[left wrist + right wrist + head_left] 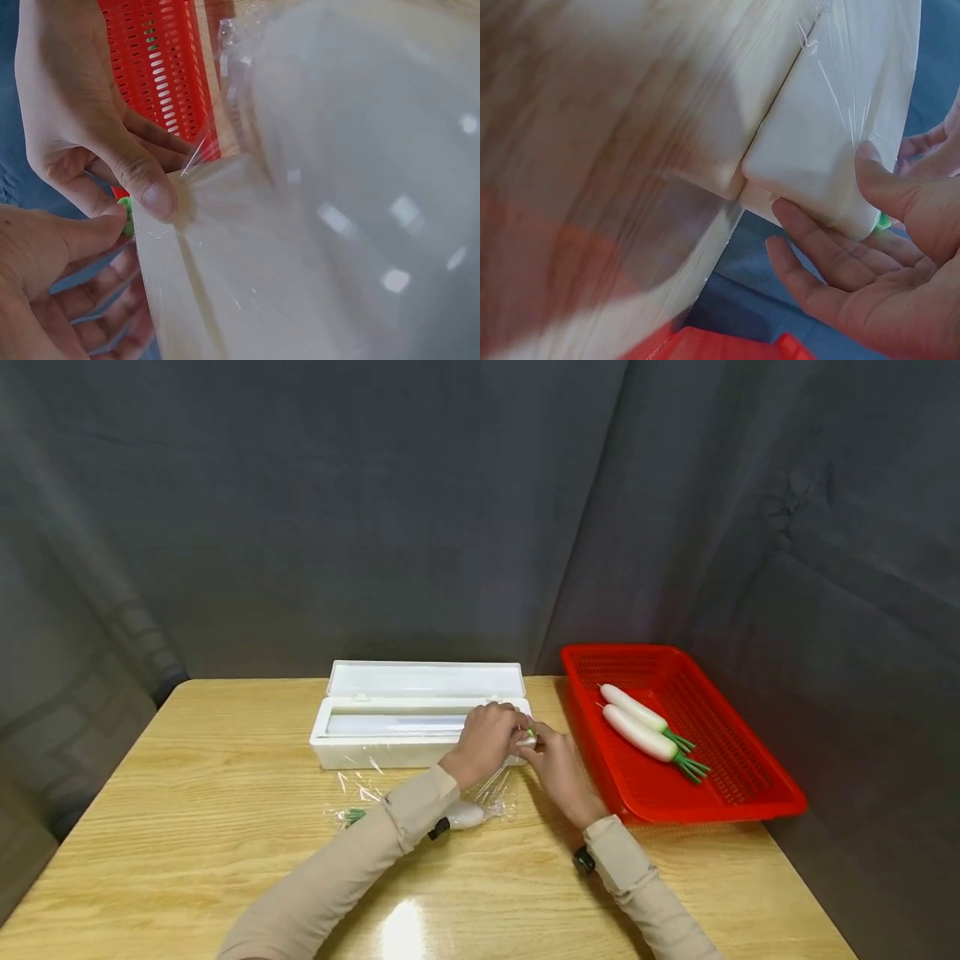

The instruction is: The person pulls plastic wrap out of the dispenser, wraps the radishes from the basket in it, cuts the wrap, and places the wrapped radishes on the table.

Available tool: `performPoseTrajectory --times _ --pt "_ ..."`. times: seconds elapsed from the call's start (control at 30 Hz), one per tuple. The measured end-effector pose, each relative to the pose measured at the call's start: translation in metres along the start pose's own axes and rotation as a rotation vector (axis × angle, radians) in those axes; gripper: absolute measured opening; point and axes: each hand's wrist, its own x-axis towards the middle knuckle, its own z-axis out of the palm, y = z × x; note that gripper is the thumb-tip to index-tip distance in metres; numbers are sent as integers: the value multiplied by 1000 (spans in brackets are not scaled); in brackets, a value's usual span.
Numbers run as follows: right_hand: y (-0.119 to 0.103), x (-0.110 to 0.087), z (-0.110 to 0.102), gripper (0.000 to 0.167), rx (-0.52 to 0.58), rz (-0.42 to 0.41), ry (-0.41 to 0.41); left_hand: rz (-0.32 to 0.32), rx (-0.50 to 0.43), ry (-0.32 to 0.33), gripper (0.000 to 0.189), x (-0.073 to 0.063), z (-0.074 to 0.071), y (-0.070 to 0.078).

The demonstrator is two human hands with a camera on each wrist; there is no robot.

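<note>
My left hand (487, 739) is at the right end of a white cling-film box (390, 753). Its thumb and fingers pinch a small green slider (127, 217) at the box's top edge. The right hand (562, 774) grips the same end, with the thumb pressing film against the front wall and the fingers round the corner. Clear plastic film (247, 225) hangs creased down the front and spreads over the table. On the film lies a white radish (466, 814) with green leaf stalks (354, 816), its middle hidden by my left forearm.
The box's lid (427, 677) stands raised at the back, and a film roll (390, 725) lies inside. To the right, a red plastic basket (750, 760) holds two white radishes (637, 732) with green tops. Dark curtains (375, 510) surround the wooden table (225, 827).
</note>
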Motion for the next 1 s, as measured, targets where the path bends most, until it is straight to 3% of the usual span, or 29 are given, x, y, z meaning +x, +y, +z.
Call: performPoseTrajectory --times 0.2,0.37,0.5,0.73,1.0 --pt "-1 0 -2 50 3 33 -22 51 -18 -25 10 0 -3 -5" --pt "-1 -1 -2 55 16 31 -33 139 59 3 13 -3 -5 -9" --pt "1 0 -3 58 16 21 -25 174 103 14 9 -2 -4 -11" --pt "2 1 -5 58 4 3 -23 162 154 -12 8 -3 -5 -13" --pt "1 0 -5 59 19 -5 -21 143 124 -15 7 -10 -7 -17"
